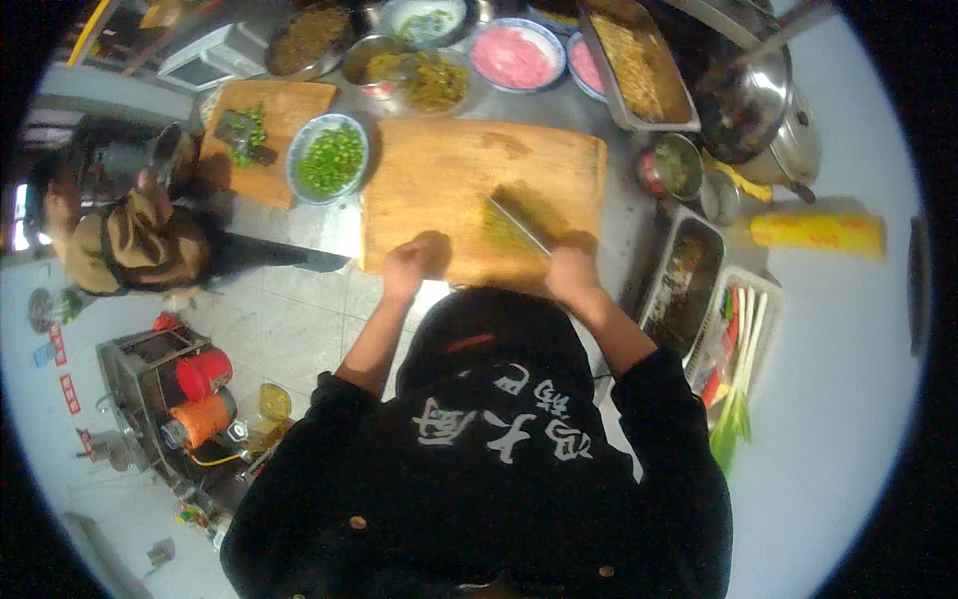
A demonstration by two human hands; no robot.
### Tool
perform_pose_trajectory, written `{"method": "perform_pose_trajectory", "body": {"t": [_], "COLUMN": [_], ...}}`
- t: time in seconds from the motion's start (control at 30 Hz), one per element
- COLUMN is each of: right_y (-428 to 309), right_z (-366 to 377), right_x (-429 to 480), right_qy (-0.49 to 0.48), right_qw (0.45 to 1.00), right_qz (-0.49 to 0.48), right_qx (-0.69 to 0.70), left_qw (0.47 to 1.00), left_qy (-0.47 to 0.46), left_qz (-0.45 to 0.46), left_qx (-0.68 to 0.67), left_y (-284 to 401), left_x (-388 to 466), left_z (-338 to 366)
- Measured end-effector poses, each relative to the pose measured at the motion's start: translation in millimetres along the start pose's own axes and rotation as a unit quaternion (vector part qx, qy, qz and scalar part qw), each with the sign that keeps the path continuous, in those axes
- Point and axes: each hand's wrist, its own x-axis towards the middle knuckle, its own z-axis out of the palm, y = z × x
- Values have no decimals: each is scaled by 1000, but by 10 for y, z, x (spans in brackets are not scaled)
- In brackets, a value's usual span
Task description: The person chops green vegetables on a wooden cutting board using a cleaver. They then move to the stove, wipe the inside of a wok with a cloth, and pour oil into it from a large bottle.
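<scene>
My right hand (573,268) grips a kitchen knife (522,224) at the near right of a large wooden cutting board (430,176). The blade lies over a pile of chopped green food (503,223), spread on both sides of it. At the board's near left edge is my left hand (408,262), with curled fingers; whether it holds anything is not visible. A blue-rimmed bowl of chopped green vegetables (329,161) stands left of the board.
A smaller board (292,183) with greens and a dark blade lies left; a person (138,239) is beyond it. Bowls of pink food (513,54) and a metal tray (642,67) stand behind. At right are a yellow roll (816,230) and a basket of scallions (748,329).
</scene>
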Motion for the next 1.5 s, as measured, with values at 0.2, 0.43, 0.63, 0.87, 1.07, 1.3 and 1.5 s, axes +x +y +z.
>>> {"method": "perform_pose_trajectory", "body": {"t": [0.2, 0.43, 0.63, 0.87, 1.07, 1.3, 1.5], "right_y": [-130, -92, 167, 294, 334, 215, 170], "right_z": [-81, -79, 13, -95, -93, -289, -361], "right_x": [-68, 28, 81, 79, 155, -110, -312], "right_qy": [15, 11, 3, 106, 18, 104, 190], "right_qw": [1000, 999, 999, 990, 1000, 994, 978], "right_qz": [-6, -21, -20, -57, -5, -8, -84], "right_qx": [-2, -29, -46, -75, -10, -41, 5], "left_qw": [999, 989, 992, 964, 985, 978, 945], "left_qy": [37, -35, -91, -159, -132, 32, -6], "left_qz": [30, -19, -26, -14, 83, 191, 306], "left_qx": [20, -143, -83, -213, -74, 74, 118], "left_y": [249, 890, 730, 490, 585, 1190, 1566], "left_x": [-24, -218, -207, -22, 158, 90, -20], "left_z": [12, -107, 92, 492, 844, 421, 166]}}
